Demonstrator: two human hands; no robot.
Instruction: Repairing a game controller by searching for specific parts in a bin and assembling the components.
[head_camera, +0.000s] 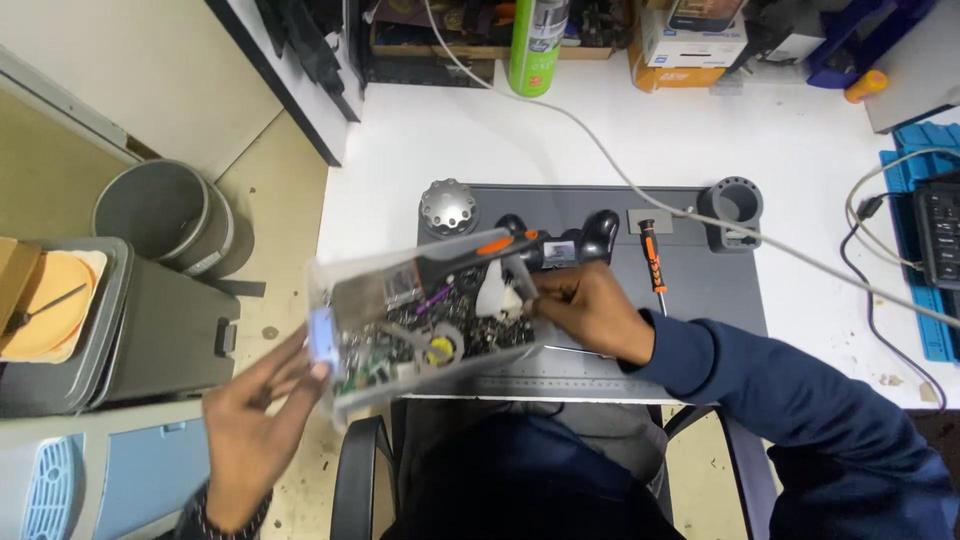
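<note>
Two hands on clear plastic box (420, 320) of loose small parts, held over desk (500, 140) edge. Left hand (255, 425) cups its end; right hand (590, 310) grips far rim. Probably light, flexible, spill-prone: support both ends.

A single head-worn camera looks steeply down from close above onto the white desk (470, 130), its grey mat and the floor alongside.

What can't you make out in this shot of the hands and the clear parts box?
Head view:
- Small parts in the clear box: blurred, too small to identify.
- Right hand fingertips: hidden inside the box.
- Left hand palm: faces away under the box.
- Green spray can: top cut off by the edge.
</note>
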